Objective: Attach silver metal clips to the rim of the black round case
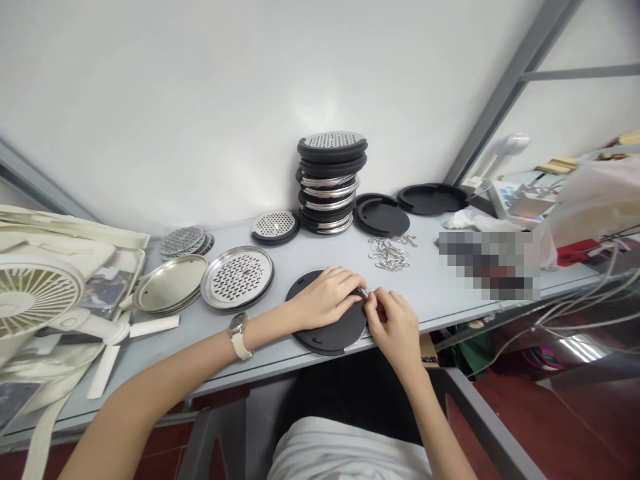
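A black round cover (333, 333) lies near the table's front edge, with a strip of bright metal rim showing at its lower right. Across its top rests my left hand (327, 297), thumb and fingers closed on the cover's right edge. My right hand (393, 323) pinches at that same edge, close to the left fingertips. Whatever sits in the pinch is small and mostly hidden; only a glint of metal shows. Behind the hands is a loose pile of wire clips (389, 255). To the left stands a round metal grater plate (239, 277) on a black piece.
A tall stack of black covers and metal plates (327, 193) stands by the wall. Black trays (383, 217) lie right of it. Shallow metal dishes (170, 283) and a white fan (37, 293) are at left. Cables (575, 320) hang at the right.
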The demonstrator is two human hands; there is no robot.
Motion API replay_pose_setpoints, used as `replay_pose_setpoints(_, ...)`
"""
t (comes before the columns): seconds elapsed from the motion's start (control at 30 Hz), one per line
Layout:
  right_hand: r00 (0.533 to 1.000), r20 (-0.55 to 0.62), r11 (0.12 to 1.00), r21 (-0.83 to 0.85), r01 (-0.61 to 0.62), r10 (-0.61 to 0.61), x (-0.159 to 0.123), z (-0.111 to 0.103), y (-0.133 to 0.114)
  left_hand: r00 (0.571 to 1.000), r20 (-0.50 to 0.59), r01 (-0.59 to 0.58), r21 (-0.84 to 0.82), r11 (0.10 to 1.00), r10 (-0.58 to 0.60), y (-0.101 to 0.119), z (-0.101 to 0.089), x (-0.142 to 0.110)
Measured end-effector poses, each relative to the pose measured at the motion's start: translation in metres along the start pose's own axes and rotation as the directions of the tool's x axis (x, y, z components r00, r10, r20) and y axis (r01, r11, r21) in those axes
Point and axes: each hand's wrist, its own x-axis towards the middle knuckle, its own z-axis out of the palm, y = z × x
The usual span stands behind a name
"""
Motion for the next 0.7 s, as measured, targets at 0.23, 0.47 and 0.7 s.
replay_pose_setpoints(0.23, 1.0, 0.001, 1.0, 0.024, -0.012, 0.012, -0.0005, 0.0, -0.0007, 1.0, 0.0, -0.007, 0.018, 1.0, 0.007, 0.0012, -0.0005, 0.0)
replay_pose_setpoints(0.47, 1.0, -0.002, 0.999, 0.037, -0.007, 0.007, -0.0004, -0.0007, -0.0006, 1.0, 0.009, -0.002, 0.02, 1.0, 0.002, 0.0014, -0.0005, -0.0001)
replay_pose_setpoints(0.7, 1.0, 0.001, 0.999, 0.049, -0.013, 0.013, -0.0004, -0.0008, -0.0001, 1.0, 0.012, -0.014, 0.025, 1.0, 0.014, 0.0013, -0.0003, 0.0)
